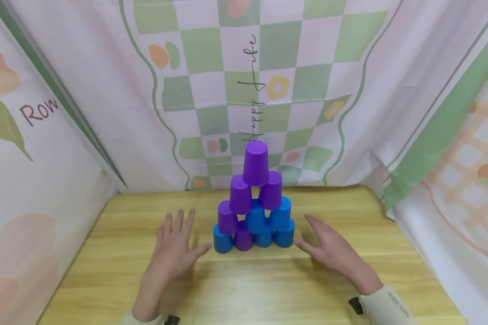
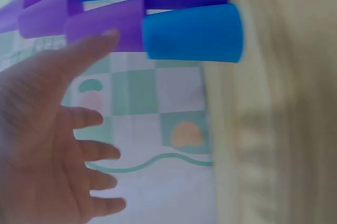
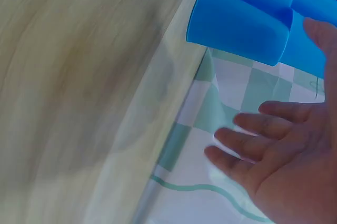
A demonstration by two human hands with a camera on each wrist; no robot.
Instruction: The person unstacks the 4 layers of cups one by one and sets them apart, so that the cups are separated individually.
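Observation:
A pyramid of upside-down cups stands on the table, blue and purple mixed in the lower two rows and purple above. One purple cup [image 1: 256, 163] forms the top, resting on two purple cups side by side. At the bottom left corner is a blue cup [image 1: 223, 239], and at the bottom right corner another blue cup [image 1: 284, 234]. My left hand [image 1: 173, 253] is left of the pyramid with fingers spread and thumb toward it, holding nothing. On the other side my right hand [image 1: 333, 248] has its fingers extended, also holding nothing, close to the right corner cup.
The wooden table [image 1: 239, 289] extends around the pyramid on all sides. Behind it hangs a curtain [image 1: 276, 67] with green checks and lettering. Printed cloth [image 1: 20, 189] walls in the left side, and more cloth [image 1: 451, 194] covers the right.

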